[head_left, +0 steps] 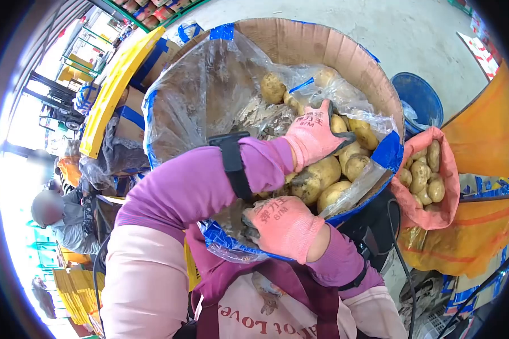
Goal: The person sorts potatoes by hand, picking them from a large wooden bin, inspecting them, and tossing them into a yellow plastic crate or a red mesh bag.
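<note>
Bends over a round cardboard bin (373, 79) with a clear plastic liner (192, 85), taped blue along the rim. Reaches inside with left hand (310, 135), pink-gloved, thumb and forefinger parted over the potatoes (316, 179). Cannot tell a firm grip from a mere touch there. Rests right hand (283, 226), gloved alike, by the near rim, fingers bent inward; cannot tell an empty curl from a hold on something hidden beneath. Locate the potatoes mainly at the bin's right side, under the left hand and beside the right. Note a coral-red sack (428, 218) with more potatoes, just outside the bin at right, and a blue bucket (415, 87) beyond. For sound handling, judging by this lay: ease fingers down around the thickest part of a single potato before any pull. Work from the top of the heap to avoid a slide. Mind the loose liner draped along the heap's edge, easy to snag under the fingers. Better to pin it against the rim with the right hand. Brush off soil for surer purchase. Set down gently; likely to bruise otherwise.
</note>
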`<state>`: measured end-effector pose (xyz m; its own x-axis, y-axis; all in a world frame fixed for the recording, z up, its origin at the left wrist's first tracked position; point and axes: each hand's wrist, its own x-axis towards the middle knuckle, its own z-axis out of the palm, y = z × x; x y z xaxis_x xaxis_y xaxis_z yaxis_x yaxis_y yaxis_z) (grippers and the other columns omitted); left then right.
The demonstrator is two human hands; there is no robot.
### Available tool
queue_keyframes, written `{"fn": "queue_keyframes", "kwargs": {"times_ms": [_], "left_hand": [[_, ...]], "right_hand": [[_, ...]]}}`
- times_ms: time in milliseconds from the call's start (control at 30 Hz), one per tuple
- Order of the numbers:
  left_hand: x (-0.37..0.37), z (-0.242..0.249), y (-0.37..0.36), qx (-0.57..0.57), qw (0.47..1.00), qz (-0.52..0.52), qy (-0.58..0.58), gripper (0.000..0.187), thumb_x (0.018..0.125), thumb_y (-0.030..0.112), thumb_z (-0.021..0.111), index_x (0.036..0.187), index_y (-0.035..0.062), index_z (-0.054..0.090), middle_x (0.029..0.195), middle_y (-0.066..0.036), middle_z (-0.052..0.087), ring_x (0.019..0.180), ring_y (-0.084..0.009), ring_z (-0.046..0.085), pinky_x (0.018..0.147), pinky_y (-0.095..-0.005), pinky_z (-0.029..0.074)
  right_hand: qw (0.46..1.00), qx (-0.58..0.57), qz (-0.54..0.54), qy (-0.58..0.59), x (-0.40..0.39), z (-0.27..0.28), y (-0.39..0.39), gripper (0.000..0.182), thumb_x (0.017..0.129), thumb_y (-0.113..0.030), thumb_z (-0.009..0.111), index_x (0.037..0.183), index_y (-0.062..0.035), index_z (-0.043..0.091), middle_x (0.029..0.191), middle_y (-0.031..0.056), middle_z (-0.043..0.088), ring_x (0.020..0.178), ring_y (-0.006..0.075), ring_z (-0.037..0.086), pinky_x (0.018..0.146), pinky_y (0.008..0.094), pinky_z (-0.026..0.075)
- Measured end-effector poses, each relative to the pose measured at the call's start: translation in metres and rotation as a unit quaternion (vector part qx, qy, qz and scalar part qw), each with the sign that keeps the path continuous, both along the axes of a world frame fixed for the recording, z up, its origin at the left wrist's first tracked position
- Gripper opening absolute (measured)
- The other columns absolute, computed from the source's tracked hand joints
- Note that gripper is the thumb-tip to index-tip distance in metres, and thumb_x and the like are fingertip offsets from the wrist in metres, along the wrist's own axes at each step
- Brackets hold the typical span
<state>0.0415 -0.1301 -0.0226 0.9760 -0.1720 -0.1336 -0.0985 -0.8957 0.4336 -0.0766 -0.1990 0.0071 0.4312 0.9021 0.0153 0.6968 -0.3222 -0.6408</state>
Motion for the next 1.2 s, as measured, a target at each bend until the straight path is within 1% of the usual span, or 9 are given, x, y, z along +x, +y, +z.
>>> {"fn": "queue_keyframes", "kwargs": {"times_ms": [167, 267, 367, 467, 567, 667, 800, 900, 1200], "left_hand": [[0.013, -0.020, 0.008, -0.228, 0.970, 0.081, -0.012, 0.077, 0.077, 0.037, 0.076, 0.136, 0.0011, 0.043, 0.107, -0.019, 0.063, 0.107, -0.0320, 0.060, 0.092, -0.0370, 0.049], [0.016, 0.014, 0.042, -0.580, 0.774, 0.061, 0.247, 0.019, 0.086, 0.011, 0.064, 0.104, 0.0048, 0.062, 0.085, -0.004, 0.066, 0.082, -0.0116, 0.061, 0.071, -0.0271, 0.050], [-0.003, 0.061, 0.078, -0.648, 0.722, -0.009, 0.241, 0.040, 0.081, 0.003, 0.061, 0.120, 0.0015, 0.058, 0.099, -0.005, 0.065, 0.089, -0.0132, 0.062, 0.079, -0.0273, 0.051], [-0.055, 0.131, 0.112, -0.644, 0.741, -0.053, 0.182, 0.065, 0.073, 0.003, 0.069, 0.135, 0.0007, 0.049, 0.119, -0.008, 0.060, 0.110, -0.0183, 0.059, 0.096, -0.0315, 0.048], [-0.106, 0.146, 0.134, -0.582, 0.812, -0.029, 0.037, 0.083, 0.066, 0.015, 0.087, 0.137, 0.0027, 0.046, 0.126, -0.007, 0.057, 0.118, -0.0186, 0.055, 0.103, -0.0330, 0.044], [-0.143, 0.129, 0.133, -0.573, 0.819, 0.000, -0.033, 0.090, 0.067, 0.015, 0.086, 0.143, 0.0009, 0.040, 0.139, -0.009, 0.050, 0.130, -0.0197, 0.047, 0.111, -0.0354, 0.036], [-0.167, 0.098, 0.132, -0.319, 0.923, -0.029, -0.214, 0.086, 0.070, 0.017, 0.080, 0.144, -0.0001, 0.039, 0.148, -0.015, 0.043, 0.136, -0.0259, 0.043, 0.113, -0.0385, 0.033], [-0.176, 0.073, 0.124, -0.358, 0.905, 0.001, -0.231, 0.081, 0.072, -0.001, 0.073, 0.145, -0.0008, 0.038, 0.143, -0.017, 0.048, 0.135, -0.0262, 0.044, 0.113, -0.0362, 0.033], [-0.177, 0.077, 0.129, -0.501, 0.853, 0.033, -0.145, 0.093, 0.069, 0.008, 0.085, 0.147, -0.0004, 0.034, 0.142, -0.014, 0.047, 0.133, -0.0234, 0.045, 0.111, -0.0378, 0.035]], "right_hand": [[0.999, 0.014, 0.032, 0.029, 0.003, -0.002, 0.001, 0.034, 0.079, -0.019, 0.058, 0.110, -0.0059, 0.061, 0.094, 0.0148, 0.068, 0.091, 0.0305, 0.067, 0.078, 0.0402, 0.053], [1.000, 0.014, 0.006, 0.023, 0.001, -0.003, 0.003, 0.042, 0.083, -0.026, 0.059, 0.119, -0.0045, 0.059, 0.098, 0.0165, 0.068, 0.093, 0.0317, 0.067, 0.081, 0.0408, 0.053], [0.995, 0.039, -0.096, -0.005, 0.002, 0.006, 0.005, 0.050, 0.089, -0.039, 0.058, 0.124, -0.0035, 0.057, 0.101, 0.0185, 0.067, 0.095, 0.0334, 0.066, 0.083, 0.0424, 0.052], [0.963, 0.152, -0.217, 0.046, 0.007, 0.000, 0.004, 0.042, 0.090, -0.034, 0.063, 0.117, -0.0024, 0.057, 0.098, 0.0182, 0.068, 0.086, 0.0303, 0.069, 0.076, 0.0405, 0.055], [0.762, 0.356, -0.144, 0.522, 0.014, 0.032, -0.008, 0.047, 0.093, -0.017, 0.064, 0.134, 0.0000, 0.048, 0.098, 0.0127, 0.069, 0.079, 0.0154, 0.067, 0.067, 0.0282, 0.054], [0.705, 0.388, 0.019, 0.594, 0.021, 0.033, -0.023, 0.052, 0.094, -0.011, 0.060, 0.141, 0.0034, 0.040, 0.100, 0.0127, 0.069, 0.086, 0.0172, 0.068, 0.070, 0.0281, 0.055], [0.660, 0.491, -0.034, 0.567, 0.000, 0.021, -0.009, 0.054, 0.094, -0.008, 0.060, 0.141, 0.0039, 0.039, 0.113, 0.0146, 0.065, 0.100, 0.0188, 0.065, 0.083, 0.0313, 0.055], [0.763, 0.488, -0.098, 0.413, 0.004, 0.019, 0.001, 0.062, 0.087, -0.002, 0.067, 0.142, 0.0023, 0.039, 0.140, 0.0134, 0.048, 0.125, 0.0196, 0.050, 0.101, 0.0336, 0.045], [0.871, 0.434, -0.185, 0.140, 0.004, 0.014, 0.007, 0.058, 0.084, -0.003, 0.069, 0.137, 0.0030, 0.047, 0.131, 0.0117, 0.058, 0.112, 0.0156, 0.057, 0.094, 0.0296, 0.047]]}}
